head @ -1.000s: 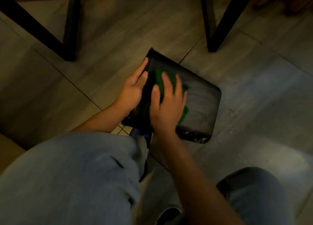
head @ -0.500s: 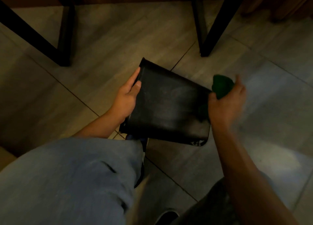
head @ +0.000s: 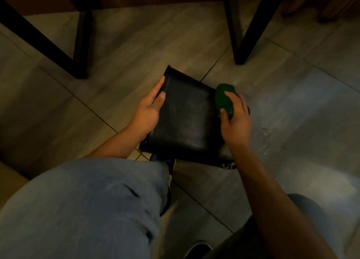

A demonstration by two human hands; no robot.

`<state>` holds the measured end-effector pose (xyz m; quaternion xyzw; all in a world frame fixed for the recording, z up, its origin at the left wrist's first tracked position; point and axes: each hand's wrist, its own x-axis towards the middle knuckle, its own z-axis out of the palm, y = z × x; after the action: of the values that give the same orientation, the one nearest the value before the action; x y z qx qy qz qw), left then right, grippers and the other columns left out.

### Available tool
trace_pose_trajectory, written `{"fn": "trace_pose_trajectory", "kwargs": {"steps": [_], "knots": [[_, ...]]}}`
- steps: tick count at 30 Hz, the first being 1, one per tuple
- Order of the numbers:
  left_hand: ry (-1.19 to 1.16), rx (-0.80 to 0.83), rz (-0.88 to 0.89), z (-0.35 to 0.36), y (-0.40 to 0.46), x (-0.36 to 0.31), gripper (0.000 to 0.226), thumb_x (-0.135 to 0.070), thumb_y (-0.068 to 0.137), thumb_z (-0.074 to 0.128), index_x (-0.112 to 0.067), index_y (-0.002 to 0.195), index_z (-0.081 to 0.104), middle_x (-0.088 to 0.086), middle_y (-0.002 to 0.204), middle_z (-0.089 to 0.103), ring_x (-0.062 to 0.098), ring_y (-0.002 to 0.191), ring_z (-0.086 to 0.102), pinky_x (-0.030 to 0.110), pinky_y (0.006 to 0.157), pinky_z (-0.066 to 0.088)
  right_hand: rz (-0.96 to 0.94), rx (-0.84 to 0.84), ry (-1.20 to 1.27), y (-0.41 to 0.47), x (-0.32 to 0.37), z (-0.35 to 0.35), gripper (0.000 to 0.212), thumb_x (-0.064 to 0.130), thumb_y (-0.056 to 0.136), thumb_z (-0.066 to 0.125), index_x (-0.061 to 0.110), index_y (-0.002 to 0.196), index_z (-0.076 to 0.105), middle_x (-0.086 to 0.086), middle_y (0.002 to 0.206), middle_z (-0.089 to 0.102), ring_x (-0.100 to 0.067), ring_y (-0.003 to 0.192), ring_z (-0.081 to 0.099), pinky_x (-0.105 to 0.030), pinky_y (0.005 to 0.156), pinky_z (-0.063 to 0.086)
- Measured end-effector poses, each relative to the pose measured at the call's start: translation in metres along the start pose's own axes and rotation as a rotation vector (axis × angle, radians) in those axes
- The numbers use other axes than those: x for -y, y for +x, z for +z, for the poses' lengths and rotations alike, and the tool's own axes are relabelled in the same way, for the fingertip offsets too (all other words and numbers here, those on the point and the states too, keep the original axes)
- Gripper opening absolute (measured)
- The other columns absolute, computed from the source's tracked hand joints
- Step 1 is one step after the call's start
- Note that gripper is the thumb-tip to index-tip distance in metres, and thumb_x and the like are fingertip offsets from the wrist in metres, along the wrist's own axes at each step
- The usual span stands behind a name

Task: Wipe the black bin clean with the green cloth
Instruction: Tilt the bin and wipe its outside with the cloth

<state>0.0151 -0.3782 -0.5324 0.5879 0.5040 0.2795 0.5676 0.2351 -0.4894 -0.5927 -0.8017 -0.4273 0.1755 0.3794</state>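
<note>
At the upper left of the frame, dark furniture legs point(head: 78, 44) stand on a grey tiled floor point(head: 136, 44). Below them, at lower left, a knee in pale blue jeans point(head: 87, 210) fills the foreground of the dim head view. Just right of it, at centre frame, the person's left hand point(head: 150, 110) grips the left edge of the black bin point(head: 187, 118), fingers along the side and thumb pressed on its broad dark face. The bin lies tilted, one flat side turned toward the camera, its near end hidden behind the knee; whether it touches the floor cannot be told. A faint dusty sheen shows on that face. At the bin's right edge, the right hand point(head: 235, 120) is closed around the bunched green cloth point(head: 224, 99), which sits against the bin's upper right corner. Further right, pale specks point(head: 265, 134) dot the tiles, and another dark leg point(head: 245, 34) stands at upper right.
</note>
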Motion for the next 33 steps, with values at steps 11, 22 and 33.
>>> {"fn": "trace_pose_trajectory", "kwargs": {"steps": [11,22,33], "knots": [[-0.047,0.093,0.005,0.012,-0.001,-0.025,0.045,-0.027,0.11,0.024,-0.019,0.154,0.032,-0.008,0.154,0.038,-0.006,0.135,0.043,0.012,0.114,0.03,-0.022,-0.107,0.218,-0.032,0.09,0.043,0.048,0.012,0.096,0.059,0.024,0.142,0.057,-0.003,0.158,0.047,-0.015,0.141,0.047,-0.029,0.113,0.045],[-0.031,0.068,-0.087,0.001,-0.006,0.017,0.057,-0.012,0.103,0.052,-0.02,0.155,0.031,0.004,0.156,0.043,0.019,0.143,0.042,0.047,0.121,0.03,0.2,-0.191,-0.023,-0.064,0.023,0.031,0.046,0.022,0.091,0.057,0.026,0.137,0.051,-0.009,0.148,0.053,-0.034,0.143,0.046,-0.06,0.119,0.032],[-0.062,0.01,-0.071,0.002,-0.004,0.004,0.05,-0.017,0.105,0.049,-0.024,0.152,0.037,-0.006,0.147,0.052,0.003,0.13,0.053,0.03,0.114,0.041,0.327,-0.276,0.1,-0.015,0.018,0.018,0.049,0.013,0.096,0.059,0.026,0.144,0.054,-0.003,0.152,0.052,-0.021,0.139,0.051,-0.042,0.118,0.042]]}}
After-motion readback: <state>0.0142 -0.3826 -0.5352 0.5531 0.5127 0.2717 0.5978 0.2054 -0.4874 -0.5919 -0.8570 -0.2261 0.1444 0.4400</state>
